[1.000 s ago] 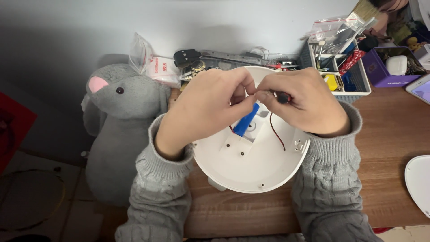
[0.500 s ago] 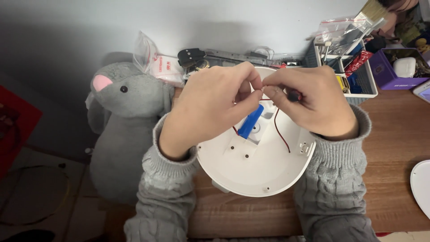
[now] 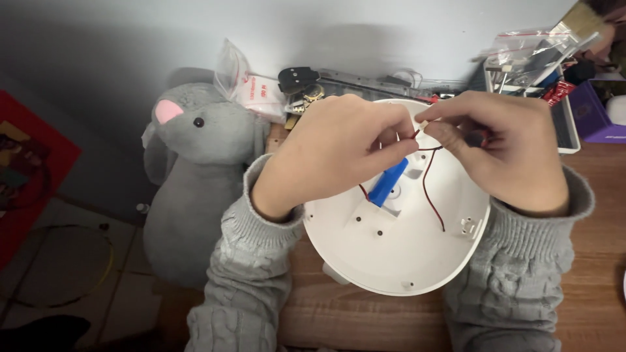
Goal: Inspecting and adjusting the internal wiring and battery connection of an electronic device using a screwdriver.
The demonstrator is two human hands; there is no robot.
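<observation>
2 bare hands emerge from grey cable-knit sweater sleeves [image 3: 251, 274] with ribbed cuffs.

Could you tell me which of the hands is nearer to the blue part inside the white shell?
Left. The left hand lies right over the upper end of the blue part in the white shell, apparently touching it. The right hand sits off to its right, pinching the thin red wire.

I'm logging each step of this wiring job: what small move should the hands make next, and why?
Probably bring the two wire ends together: the left hand and right hand each pinch a thin red wire above the white round shell, fingertips almost touching.
</observation>
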